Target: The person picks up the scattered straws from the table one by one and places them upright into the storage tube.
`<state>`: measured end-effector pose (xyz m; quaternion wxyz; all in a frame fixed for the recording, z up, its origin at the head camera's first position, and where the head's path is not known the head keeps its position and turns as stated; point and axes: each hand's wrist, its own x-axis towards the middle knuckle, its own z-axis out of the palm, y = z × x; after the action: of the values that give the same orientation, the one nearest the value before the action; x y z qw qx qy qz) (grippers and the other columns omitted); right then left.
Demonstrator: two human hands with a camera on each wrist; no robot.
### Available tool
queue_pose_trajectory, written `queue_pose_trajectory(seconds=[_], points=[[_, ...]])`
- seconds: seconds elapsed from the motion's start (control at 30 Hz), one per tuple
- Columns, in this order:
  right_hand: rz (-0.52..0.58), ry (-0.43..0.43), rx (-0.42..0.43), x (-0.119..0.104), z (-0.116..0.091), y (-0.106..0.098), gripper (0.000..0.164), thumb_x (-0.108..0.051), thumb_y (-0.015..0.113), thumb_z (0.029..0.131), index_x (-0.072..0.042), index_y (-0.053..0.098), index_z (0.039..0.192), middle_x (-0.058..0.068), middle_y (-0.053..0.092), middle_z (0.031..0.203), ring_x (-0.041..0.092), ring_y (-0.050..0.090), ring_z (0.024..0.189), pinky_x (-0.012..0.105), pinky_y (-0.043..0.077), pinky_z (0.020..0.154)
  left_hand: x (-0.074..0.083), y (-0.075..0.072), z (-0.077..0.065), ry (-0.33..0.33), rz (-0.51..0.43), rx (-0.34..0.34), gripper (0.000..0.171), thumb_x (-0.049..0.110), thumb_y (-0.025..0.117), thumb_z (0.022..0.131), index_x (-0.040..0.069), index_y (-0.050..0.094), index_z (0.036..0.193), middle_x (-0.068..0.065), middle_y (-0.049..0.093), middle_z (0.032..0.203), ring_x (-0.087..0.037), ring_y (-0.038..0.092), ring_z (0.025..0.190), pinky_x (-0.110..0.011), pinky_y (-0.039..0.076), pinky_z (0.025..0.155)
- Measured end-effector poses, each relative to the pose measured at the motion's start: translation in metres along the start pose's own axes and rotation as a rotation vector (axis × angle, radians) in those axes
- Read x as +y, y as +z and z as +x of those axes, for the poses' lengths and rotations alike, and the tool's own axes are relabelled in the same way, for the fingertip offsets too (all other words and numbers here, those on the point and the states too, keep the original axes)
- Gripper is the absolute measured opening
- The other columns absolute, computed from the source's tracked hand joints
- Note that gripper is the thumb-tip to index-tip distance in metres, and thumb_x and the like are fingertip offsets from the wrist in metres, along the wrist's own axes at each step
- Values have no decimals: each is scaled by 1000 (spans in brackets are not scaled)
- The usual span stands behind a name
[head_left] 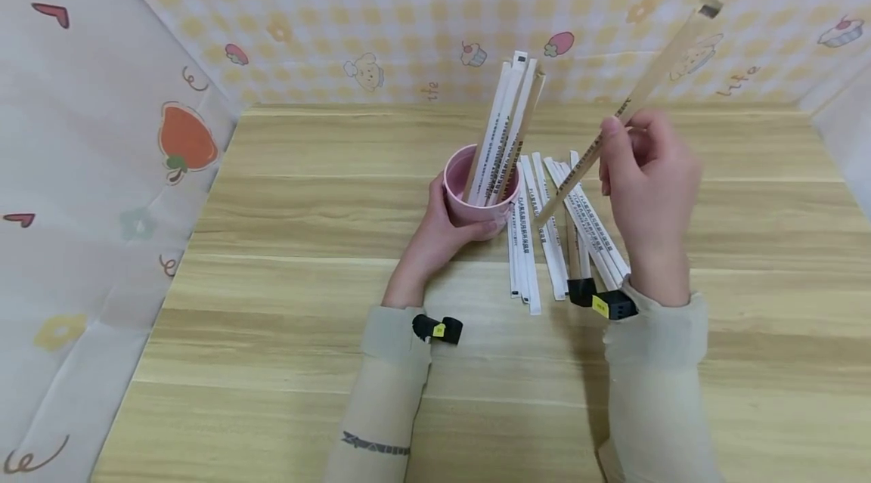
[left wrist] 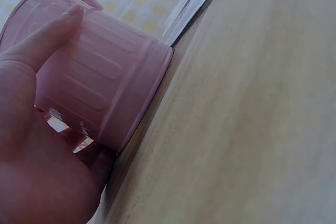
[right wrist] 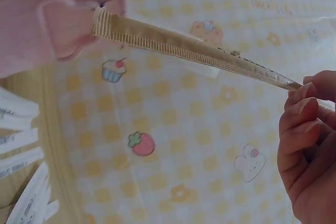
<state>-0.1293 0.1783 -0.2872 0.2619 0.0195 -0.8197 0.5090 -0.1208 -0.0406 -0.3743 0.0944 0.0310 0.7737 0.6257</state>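
A pink cup stands near the middle of the wooden table. The left hand reaches it from seven o'clock and grips its side, the thumb lying along the outer wall and the fingers wrapped round behind. Several upright packets, white ones with some brown, stand inside the cup and lean toward one o'clock, their tops well above the rim.

The right hand, at three o'clock from the cup, pinches a long brown packet between thumb and fingers. That packet slants, its upper end toward one o'clock and its lower end toward seven, over the loose packets. The right wrist view shows its lower end in front of the cup's handle; whether they touch, I cannot tell.

The loose packets, mostly white with printed lettering, lie on the table at about four o'clock from the cup, some overlapping. At twelve o'clock, a yellow checked backdrop rises behind the table.
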Motion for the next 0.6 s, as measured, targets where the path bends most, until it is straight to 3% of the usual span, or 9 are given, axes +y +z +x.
queue_pose_trajectory(seconds=[0.2,0.4,0.6], points=[[126,-130,60,-17,0,6,16,-19,57,87,-3,59,87,4,47,49,9,40,38,17,32,37,0,0,-1,10,3,-5,102,19,80,65,26,11,140,3,25,140,-14,25,126,-39,24,102],[139,-199,120,-19,1,11,11,-16,59,86,-5,58,83,3,52,52,9,45,43,16,35,40,-2,0,1,33,5,-4,101,18,80,66,27,11,140,4,25,140,-13,26,126,-39,25,101],[111,-200,38,-16,0,16,18,-17,57,87,1,58,88,4,55,59,10,47,48,17,39,44,-3,0,1,45,2,-5,100,17,79,66,26,12,139,3,25,139,-13,26,125,-37,25,101]])
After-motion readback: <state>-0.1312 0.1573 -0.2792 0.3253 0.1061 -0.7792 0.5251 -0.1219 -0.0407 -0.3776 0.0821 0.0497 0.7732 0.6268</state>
